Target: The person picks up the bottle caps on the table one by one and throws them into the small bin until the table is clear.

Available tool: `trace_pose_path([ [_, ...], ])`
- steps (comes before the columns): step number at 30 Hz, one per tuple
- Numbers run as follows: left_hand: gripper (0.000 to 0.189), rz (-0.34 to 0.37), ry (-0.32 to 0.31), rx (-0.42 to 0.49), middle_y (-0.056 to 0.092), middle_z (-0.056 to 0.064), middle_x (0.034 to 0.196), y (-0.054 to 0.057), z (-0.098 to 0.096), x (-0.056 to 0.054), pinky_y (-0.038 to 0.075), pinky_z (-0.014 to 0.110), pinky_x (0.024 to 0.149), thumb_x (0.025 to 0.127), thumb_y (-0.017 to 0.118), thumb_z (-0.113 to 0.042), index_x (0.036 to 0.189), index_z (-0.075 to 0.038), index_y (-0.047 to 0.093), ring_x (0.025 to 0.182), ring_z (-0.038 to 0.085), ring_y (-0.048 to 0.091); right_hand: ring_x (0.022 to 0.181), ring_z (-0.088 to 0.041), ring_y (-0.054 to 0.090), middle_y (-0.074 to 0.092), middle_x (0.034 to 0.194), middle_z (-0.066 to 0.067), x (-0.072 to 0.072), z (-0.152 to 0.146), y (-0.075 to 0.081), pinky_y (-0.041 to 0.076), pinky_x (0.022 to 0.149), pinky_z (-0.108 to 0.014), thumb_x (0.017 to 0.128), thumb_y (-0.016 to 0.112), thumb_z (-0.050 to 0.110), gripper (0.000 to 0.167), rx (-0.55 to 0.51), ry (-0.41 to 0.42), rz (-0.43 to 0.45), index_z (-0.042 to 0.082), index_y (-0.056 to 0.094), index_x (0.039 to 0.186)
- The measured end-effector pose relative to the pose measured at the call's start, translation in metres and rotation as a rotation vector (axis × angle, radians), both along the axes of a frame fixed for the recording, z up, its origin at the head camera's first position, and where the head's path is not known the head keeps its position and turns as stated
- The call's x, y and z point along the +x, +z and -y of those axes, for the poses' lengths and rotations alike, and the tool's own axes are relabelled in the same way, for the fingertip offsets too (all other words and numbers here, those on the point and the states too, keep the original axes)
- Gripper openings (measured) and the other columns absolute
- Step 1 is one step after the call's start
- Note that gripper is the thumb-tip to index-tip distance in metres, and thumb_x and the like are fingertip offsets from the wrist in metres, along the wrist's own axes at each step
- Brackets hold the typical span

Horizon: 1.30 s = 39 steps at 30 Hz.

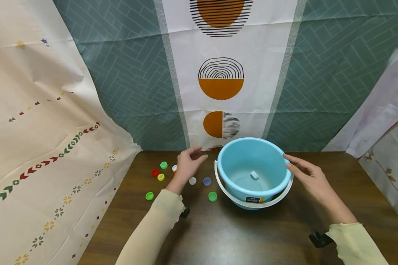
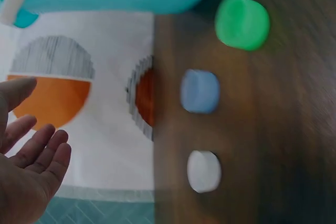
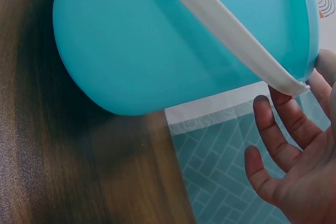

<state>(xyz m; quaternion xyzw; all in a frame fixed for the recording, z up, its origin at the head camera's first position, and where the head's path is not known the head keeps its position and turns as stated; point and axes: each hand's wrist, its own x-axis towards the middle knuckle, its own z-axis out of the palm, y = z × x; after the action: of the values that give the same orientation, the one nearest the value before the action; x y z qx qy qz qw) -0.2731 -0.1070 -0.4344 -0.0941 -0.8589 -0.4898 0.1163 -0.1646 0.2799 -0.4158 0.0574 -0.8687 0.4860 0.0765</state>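
Note:
A light blue bucket (image 1: 252,186) with a white handle (image 1: 275,201) stands on the table, and one small white piece (image 1: 254,175) lies on its bottom. My right hand (image 1: 313,180) holds the bucket's right rim between thumb and fingers, close to where the handle joins in the right wrist view. Left of the bucket, my left hand (image 1: 188,165) hovers over the table with fingers spread and nothing in them. Close to it lie a white bottle cap (image 1: 192,180), a blue bottle cap (image 1: 207,181) and a green bottle cap (image 2: 242,22).
Further left lie a red cap (image 1: 155,172), a yellow cap (image 1: 161,177) and two more green caps. An orange and white cap (image 1: 174,168) is partly hidden by the left hand. A patterned cloth (image 1: 220,88) hangs behind the table's back edge.

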Motion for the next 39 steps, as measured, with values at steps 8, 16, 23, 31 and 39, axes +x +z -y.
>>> trace_pose_path([
  [8,0.056,0.072,-0.049,-0.138,0.061,0.006,0.124,-0.028,0.01,0.0,0.049,0.041,0.094,0.077,0.074,-0.041,0.126,-0.017,0.058,0.116,0.026,0.057,0.104,0.01,0.055,0.056,0.133,-0.002,0.001,-0.001,-0.002,0.044,0.08,-0.007,0.095,0.051,0.036,0.041,-0.003,0.005,0.017,0.03,0.05,0.135],
  [16,0.074,0.143,-0.085,-0.352,0.053,0.002,0.136,-0.045,0.012,-0.005,0.041,0.045,0.104,0.072,0.075,-0.051,0.134,-0.016,0.051,0.128,0.023,0.047,0.105,0.013,0.053,0.055,0.135,-0.002,0.003,-0.003,-0.003,0.043,0.08,-0.006,0.095,0.051,0.037,0.04,0.012,-0.01,0.016,0.031,0.05,0.135],
  [23,0.08,0.176,-0.114,-0.463,0.047,0.002,0.142,-0.053,0.012,-0.009,0.034,0.05,0.109,0.071,0.075,-0.052,0.137,-0.019,0.047,0.137,0.027,0.035,0.107,0.013,0.052,0.054,0.136,-0.003,0.004,-0.004,0.0,0.043,0.08,-0.006,0.095,0.051,0.037,0.041,0.006,-0.013,0.014,0.031,0.049,0.135],
  [31,0.084,0.186,-0.177,-0.584,0.047,0.002,0.142,-0.062,0.019,-0.007,0.028,0.054,0.11,0.069,0.074,-0.058,0.137,-0.017,0.048,0.141,0.033,0.024,0.105,0.01,0.055,0.055,0.135,-0.003,0.002,-0.002,-0.001,0.043,0.08,-0.007,0.095,0.05,0.037,0.041,-0.002,-0.01,0.02,0.031,0.049,0.135],
  [39,0.078,0.215,-0.222,-0.612,0.054,0.002,0.134,-0.064,0.021,-0.007,0.031,0.051,0.11,0.069,0.074,-0.058,0.132,-0.016,0.054,0.139,0.032,0.031,0.106,0.009,0.054,0.054,0.135,-0.001,-0.001,0.001,-0.001,0.044,0.081,-0.008,0.095,0.05,0.039,0.041,-0.005,-0.013,0.018,0.033,0.049,0.135],
])
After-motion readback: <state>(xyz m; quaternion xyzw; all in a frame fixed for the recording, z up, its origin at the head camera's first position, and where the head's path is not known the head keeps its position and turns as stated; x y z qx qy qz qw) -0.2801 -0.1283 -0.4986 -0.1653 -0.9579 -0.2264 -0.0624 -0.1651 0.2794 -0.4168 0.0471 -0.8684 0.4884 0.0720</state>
